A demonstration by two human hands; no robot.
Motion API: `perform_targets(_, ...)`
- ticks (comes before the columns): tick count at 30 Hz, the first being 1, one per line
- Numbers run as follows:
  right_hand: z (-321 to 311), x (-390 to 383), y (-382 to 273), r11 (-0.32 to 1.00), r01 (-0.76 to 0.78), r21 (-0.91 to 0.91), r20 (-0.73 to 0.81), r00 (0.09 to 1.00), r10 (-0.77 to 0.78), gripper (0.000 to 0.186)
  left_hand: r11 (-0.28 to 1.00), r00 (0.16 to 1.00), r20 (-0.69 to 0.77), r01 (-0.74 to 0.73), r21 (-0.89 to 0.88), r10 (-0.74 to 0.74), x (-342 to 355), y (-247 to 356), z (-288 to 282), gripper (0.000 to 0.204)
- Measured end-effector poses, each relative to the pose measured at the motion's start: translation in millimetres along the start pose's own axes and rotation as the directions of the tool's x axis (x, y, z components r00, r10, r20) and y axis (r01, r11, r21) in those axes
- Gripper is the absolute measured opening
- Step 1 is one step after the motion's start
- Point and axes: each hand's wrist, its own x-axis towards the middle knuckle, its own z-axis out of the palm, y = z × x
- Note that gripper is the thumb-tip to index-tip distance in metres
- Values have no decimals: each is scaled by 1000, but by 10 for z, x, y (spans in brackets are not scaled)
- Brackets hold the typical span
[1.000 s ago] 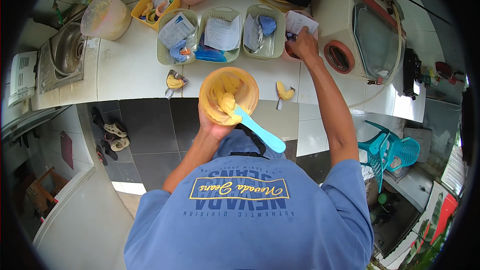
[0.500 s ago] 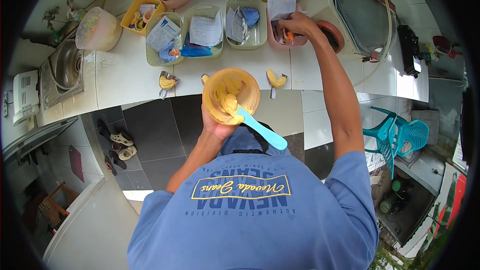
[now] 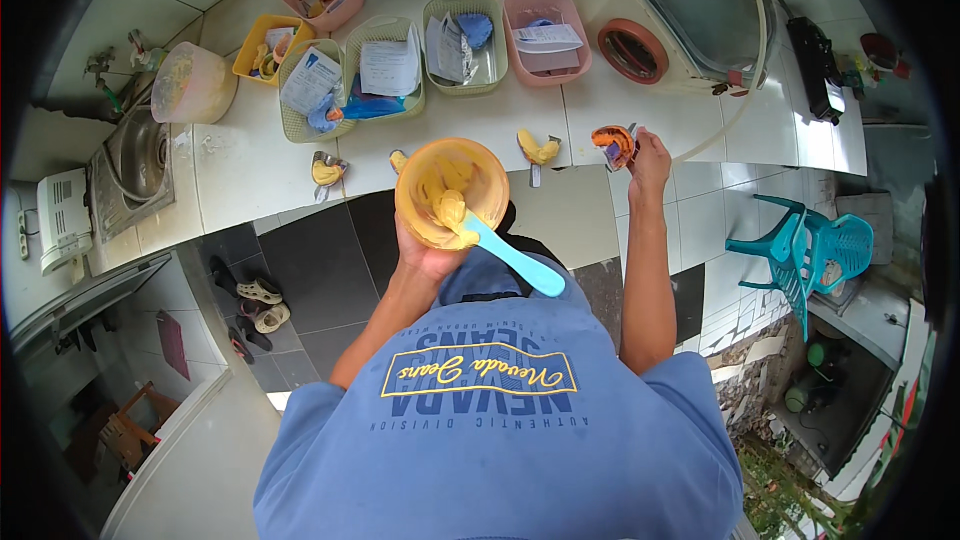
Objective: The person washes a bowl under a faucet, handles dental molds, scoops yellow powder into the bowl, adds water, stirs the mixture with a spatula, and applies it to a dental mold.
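Note:
My left hand (image 3: 424, 258) is closed round an orange mixing bowl (image 3: 491, 176), tilted so its inside shows. Yellow paste (image 3: 450, 208) coats the bowl, and a light blue spatula (image 3: 516, 262) rests in it, handle over the rim. At the counter's front edge, my right hand (image 3: 650, 162) grips a dental impression tray (image 3: 613, 146) with orange material in it. Left of it lies a metal tray with a yellow impression (image 3: 538, 148). Another yellow-filled tray (image 3: 328, 170) sits farther left. Behind the bowl a small yellow piece (image 3: 398, 161) is partly hidden.
Along the white counter (image 3: 240, 165) stand a pink basket (image 3: 520, 70) with papers, several green baskets (image 3: 465, 88) and a yellow basket (image 3: 243, 62). A large machine with a glass door (image 3: 690, 15) is at right, a sink (image 3: 135, 145) at left. Teal chairs (image 3: 800, 245) stand lower right.
My right hand has come out of the pink basket and moved down to the counter's front edge, now holding the impression tray with orange material. My left hand still holds the bowl.

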Motion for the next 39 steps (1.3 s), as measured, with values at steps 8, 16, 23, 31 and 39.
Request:
perform_targets(8,113,-282,421,916,-238,322,-29,965,261,15,995,999,-40,-18,97,22,26,-206,10,51)
perform_targets(16,-62,-529,584,927,-155,-342,17,985,171,19,995,989,-121,-74,69,82,-107,-379,-61,50)
perform_targets(23,255,-845,892,940,-341,-29,432,844,319,27,991,989,-76,-130,-12,129,-303,-242,-75,60)
perform_targets(31,461,-953,1032,965,-234,-120,389,883,262,19,984,982,-68,-177,27,178,-417,128,-40,62)
perform_targets(39,869,-1208,1080,958,-108,-264,422,880,216,19,987,985,-68,-161,1,161,-458,443,-63,59)
